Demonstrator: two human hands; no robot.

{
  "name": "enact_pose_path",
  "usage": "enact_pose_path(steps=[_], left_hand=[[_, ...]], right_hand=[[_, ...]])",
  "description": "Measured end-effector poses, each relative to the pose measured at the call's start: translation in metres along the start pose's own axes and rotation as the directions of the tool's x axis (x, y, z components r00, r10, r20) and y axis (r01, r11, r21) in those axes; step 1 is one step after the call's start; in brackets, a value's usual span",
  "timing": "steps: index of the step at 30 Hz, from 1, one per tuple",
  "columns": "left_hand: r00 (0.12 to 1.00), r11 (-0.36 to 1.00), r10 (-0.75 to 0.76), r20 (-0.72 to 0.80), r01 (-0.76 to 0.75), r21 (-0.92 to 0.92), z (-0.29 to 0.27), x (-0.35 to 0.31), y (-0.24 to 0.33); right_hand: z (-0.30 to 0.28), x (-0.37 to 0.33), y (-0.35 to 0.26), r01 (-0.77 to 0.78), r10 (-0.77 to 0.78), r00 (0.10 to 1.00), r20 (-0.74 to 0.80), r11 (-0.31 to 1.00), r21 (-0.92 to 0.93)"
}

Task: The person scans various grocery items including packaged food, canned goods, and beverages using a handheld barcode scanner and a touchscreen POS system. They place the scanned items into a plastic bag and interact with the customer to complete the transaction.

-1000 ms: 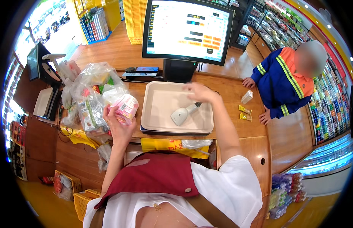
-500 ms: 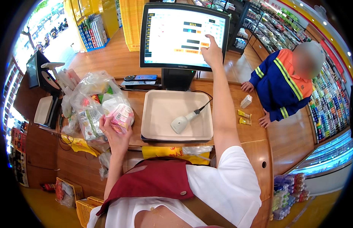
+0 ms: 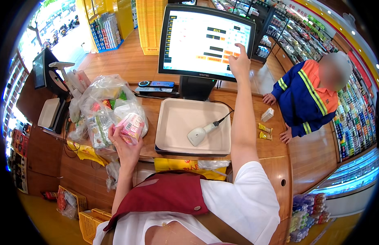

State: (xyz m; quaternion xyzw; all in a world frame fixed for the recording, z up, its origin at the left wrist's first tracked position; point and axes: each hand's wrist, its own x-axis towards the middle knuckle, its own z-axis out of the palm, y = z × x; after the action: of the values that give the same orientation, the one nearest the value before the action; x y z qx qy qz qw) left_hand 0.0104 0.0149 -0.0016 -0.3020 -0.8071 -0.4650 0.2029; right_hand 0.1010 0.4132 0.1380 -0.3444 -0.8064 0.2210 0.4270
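Observation:
My right hand [image 3: 240, 65] is raised in front of the touchscreen monitor [image 3: 193, 41], index finger stretched toward the right part of the lit display and nothing held. With my left hand [image 3: 126, 148] I grip a pink and white package [image 3: 133, 123] carrying a barcode label. It leans against a large clear plastic bag [image 3: 91, 107] filled with several packed goods. Between my arms sits a beige tray [image 3: 167, 116] on the counter. A white handheld barcode scanner [image 3: 197, 135] lies in it, its black cable running up to the right.
Across the counter [image 3: 261, 153] a person [image 3: 305, 98] rests both hands near a small white box [image 3: 268, 114] and two yellow packets [image 3: 265, 131]. A phone [image 3: 161, 84] lies left of the monitor stand. A second screen [image 3: 44, 71] stands far left; yellow baskets [image 3: 93, 223] are below.
My right fingertip has shifted right and slightly down over the display, where an entry field has changed. My left hand still holds the package by the bag. The whole view has shifted a little.

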Motion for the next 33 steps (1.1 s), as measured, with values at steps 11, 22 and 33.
enact_pose_path(steps=[11, 22, 33], left_hand=[[0.999, 1.000, -0.004, 0.032, 0.003, 0.023, -0.005, -0.004, -0.002], [1.000, 1.000, -0.002, -0.003, 0.002, 0.013, -0.002, -0.006, 0.000], [1.000, 1.000, 0.028, 0.010, -0.028, 0.007, 0.005, -0.001, 0.004]], right_hand=[[-0.004, -0.009, 0.031, -0.135, 0.135, 0.990, -0.045, 0.991, 0.007], [-0.006, -0.013, 0.019, -0.089, 0.096, 0.993, -0.072, 0.992, 0.087], [0.052, -0.066, -0.009, 0.059, -0.061, 0.961, 0.270, 0.998, 0.016]])
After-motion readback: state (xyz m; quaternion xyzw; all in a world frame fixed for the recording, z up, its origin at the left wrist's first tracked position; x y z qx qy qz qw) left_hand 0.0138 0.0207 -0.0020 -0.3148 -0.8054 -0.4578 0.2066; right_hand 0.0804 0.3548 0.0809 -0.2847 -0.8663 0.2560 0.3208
